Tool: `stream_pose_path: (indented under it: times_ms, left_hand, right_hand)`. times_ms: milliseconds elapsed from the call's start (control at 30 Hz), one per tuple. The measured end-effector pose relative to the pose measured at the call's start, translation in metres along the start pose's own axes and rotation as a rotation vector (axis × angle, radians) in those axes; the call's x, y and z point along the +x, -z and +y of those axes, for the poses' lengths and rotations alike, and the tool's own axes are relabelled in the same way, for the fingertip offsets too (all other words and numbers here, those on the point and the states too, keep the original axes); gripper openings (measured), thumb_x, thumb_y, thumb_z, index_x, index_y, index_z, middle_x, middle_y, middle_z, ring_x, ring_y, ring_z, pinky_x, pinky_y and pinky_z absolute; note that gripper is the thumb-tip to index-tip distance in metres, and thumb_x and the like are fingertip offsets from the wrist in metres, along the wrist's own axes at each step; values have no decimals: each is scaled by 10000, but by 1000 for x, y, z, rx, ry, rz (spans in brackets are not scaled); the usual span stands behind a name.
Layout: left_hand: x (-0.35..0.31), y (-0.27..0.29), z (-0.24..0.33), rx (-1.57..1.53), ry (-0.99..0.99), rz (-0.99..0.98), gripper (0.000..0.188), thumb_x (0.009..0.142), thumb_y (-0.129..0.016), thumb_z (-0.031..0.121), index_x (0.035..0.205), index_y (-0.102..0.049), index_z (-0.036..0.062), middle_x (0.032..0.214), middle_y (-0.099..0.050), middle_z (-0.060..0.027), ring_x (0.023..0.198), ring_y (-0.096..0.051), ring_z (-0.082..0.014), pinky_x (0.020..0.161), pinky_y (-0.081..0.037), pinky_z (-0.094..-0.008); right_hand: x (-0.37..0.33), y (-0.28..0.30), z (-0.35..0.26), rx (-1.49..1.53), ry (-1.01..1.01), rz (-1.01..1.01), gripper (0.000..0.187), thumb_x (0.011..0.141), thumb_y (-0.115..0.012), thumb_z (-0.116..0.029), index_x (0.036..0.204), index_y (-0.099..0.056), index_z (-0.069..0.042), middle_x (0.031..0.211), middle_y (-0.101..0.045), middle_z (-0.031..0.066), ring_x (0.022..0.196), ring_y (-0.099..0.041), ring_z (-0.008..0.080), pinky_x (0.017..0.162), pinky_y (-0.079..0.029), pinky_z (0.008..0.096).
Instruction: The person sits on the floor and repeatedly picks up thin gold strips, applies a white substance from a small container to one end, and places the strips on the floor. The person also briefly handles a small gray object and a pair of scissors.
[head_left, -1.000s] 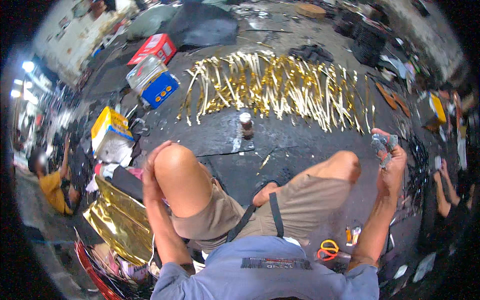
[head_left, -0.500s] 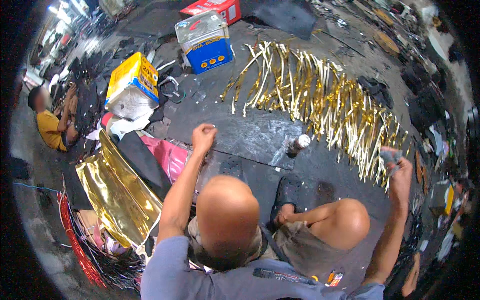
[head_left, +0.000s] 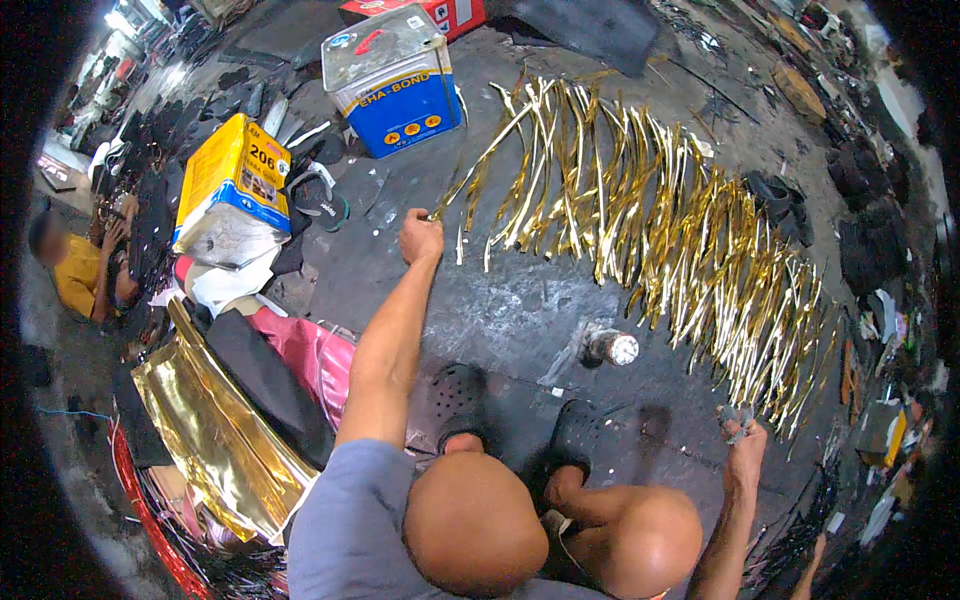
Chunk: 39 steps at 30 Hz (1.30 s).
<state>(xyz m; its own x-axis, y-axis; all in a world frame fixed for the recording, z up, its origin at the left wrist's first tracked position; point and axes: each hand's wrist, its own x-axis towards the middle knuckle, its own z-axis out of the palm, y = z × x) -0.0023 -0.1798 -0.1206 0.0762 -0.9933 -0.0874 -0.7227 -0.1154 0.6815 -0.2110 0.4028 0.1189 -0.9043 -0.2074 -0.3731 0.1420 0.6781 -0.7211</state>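
Many narrow gold strips with white backs (head_left: pixel 655 215) lie fanned in a long row across the dark ground. My left hand (head_left: pixel 422 238) is closed at the row's left end, pinching the tip of a gold strip (head_left: pixel 458 190). Lower right, just below the row's near end, my right hand (head_left: pixel 744 455) is closed around a small grey wad (head_left: pixel 738 422), which looks like a rag or sponge. Between my hands, nearer the row, an upright can or jar with a whitish top (head_left: pixel 620 348) stands on the dark sheet (head_left: pixel 470 310).
A blue and white tin (head_left: pixel 395 100) and a yellow one (head_left: pixel 230 190) stand upper left, with a red box (head_left: pixel 455 15) behind. Gold sheeting (head_left: pixel 215 420) and pink material (head_left: pixel 305 355) lie left. Farther left sits a person in yellow (head_left: pixel 80 270). Dark clogs (head_left: pixel 450 400) are on my feet.
My left hand has reached forward to the strip's end and closed on it. My right hand has come down and inward, still holding the grey wad. The view has shifted.
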Motion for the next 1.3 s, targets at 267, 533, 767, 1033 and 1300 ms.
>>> stream_pose_path:
  times_ms: [267,533,767,1033,1300]
  left_hand:
    - [27,142,201,-762,-379,-100,195,821,-779,162,926,-778,-2,768,-721,-26,652,-631,-94,615,-509,-261]
    - [-145,377,299,-261,-1336,4,187,916,-760,164,1060,-778,46,978,-758,-20,875,-671,-111,794,-511,-247]
    - [-241,318,231,-582,-794,-588,70,924,-721,83,911,-724,14,772,-697,-2,697,-633,-68,656,-523,-246]
    - [-265,215,118,-866,-215,-628,57,904,-721,-17,922,-668,-16,815,-701,-48,725,-671,-87,657,-539,-219]
    - [-247,196,90,-966,-70,-553,71,877,-719,-39,919,-671,-9,812,-695,-35,710,-620,-64,649,-485,-206]
  right_hand:
    - [-5,26,-8,81,168,37,377,832,-624,-4,1196,-711,-41,1002,-679,-5,757,-553,78,643,-414,246]
    - [1,34,-75,311,528,194,349,890,-766,-136,1209,-712,-5,1053,-703,25,952,-662,132,852,-526,271]
    - [-45,-58,-177,529,768,-334,457,945,-647,-68,1395,-572,-59,1392,-614,126,1280,-586,250,1024,-528,391]
    - [-59,-200,-143,353,802,-629,708,715,-878,-200,1319,-576,11,1173,-706,141,1052,-699,241,931,-547,381]
    - [-62,-228,-147,189,1052,-449,346,680,-825,-82,1002,-727,-1,877,-689,166,736,-681,332,678,-545,404]
